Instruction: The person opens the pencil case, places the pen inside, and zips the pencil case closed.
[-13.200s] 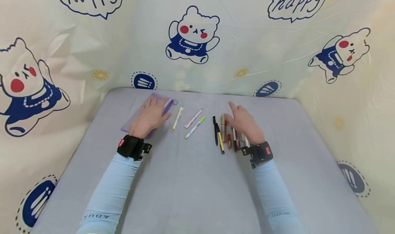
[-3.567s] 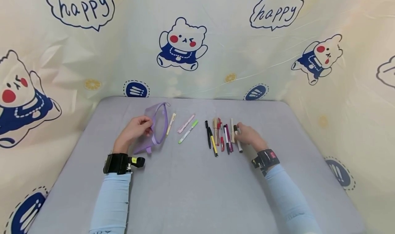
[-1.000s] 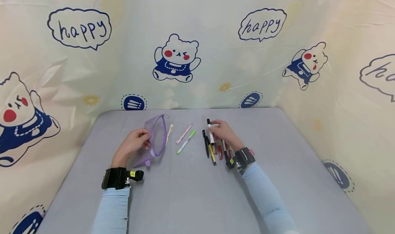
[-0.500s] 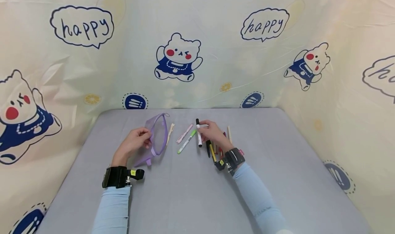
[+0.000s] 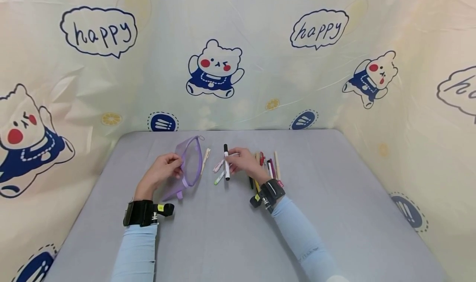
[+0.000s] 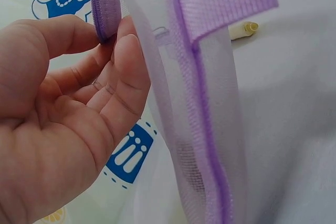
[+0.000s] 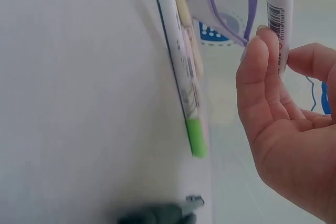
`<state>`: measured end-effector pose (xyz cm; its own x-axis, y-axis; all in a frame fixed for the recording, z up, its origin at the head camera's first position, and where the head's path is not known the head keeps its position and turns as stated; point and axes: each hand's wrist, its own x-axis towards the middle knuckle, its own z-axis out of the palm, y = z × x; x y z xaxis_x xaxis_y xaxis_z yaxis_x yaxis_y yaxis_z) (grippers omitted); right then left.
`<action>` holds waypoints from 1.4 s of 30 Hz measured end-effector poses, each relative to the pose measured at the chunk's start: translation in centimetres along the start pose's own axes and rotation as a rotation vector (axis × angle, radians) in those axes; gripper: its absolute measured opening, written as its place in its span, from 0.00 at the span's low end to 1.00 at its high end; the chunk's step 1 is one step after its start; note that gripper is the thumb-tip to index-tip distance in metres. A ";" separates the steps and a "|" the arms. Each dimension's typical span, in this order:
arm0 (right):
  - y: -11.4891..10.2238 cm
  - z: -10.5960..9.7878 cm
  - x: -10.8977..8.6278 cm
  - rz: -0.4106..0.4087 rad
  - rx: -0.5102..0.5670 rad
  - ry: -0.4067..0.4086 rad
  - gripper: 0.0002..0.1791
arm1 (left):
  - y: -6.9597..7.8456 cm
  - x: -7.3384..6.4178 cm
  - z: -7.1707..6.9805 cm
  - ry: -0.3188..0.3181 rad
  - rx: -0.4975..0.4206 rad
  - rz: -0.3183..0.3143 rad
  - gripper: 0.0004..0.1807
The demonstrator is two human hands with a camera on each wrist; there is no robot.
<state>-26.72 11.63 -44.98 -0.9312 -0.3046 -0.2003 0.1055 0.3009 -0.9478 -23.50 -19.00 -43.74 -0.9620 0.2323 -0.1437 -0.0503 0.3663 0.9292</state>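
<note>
My left hand [image 5: 163, 171] pinches the edge of a purple mesh pencil case [image 5: 191, 162], whose zip side gapes toward the right. In the left wrist view the thumb and fingers hold the purple zip edge [image 6: 107, 9] of its sheer mesh. My right hand [image 5: 245, 163] holds a white marker with a black cap [image 5: 227, 163] between thumb and fingers, raised above the table. Below it lie a green-ended pen [image 7: 181, 72] and a pink pen [image 5: 218, 165], partly hidden by the marker. A cream pen [image 5: 205, 161] lies beside the pencil case.
Several pens, among them a purple one [image 5: 273, 168] and a cream one [image 5: 277, 165], lie right of centre, partly behind my right forearm. The grey table [image 5: 208, 240] ends at a patterned curtain [image 5: 238, 112].
My right hand has picked up the black-capped marker from the pen group and carried it left, toward the pencil case. The left hand earlier lay on the flat case; now it holds it open.
</note>
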 end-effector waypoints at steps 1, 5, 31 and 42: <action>-0.1 0.2 0.0 0.002 0.007 -0.005 0.21 | 0.0 0.0 0.0 0.000 -0.003 -0.001 0.17; -0.6 1.1 -0.1 0.013 0.011 -0.022 0.20 | 0.0 0.0 0.1 -0.002 -0.006 0.006 0.15; -3.5 6.9 2.7 0.012 0.094 -0.103 0.19 | -0.1 -0.2 -0.3 -0.005 -0.013 0.018 0.17; -3.9 7.9 3.0 0.046 0.083 -0.060 0.17 | 0.1 -0.1 0.2 -0.027 -0.012 0.026 0.18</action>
<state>-27.18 2.36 -43.81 -0.9023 -0.3463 -0.2567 0.1790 0.2407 -0.9540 -23.35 -18.83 -43.69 -0.9553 0.2662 -0.1284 -0.0287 0.3487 0.9368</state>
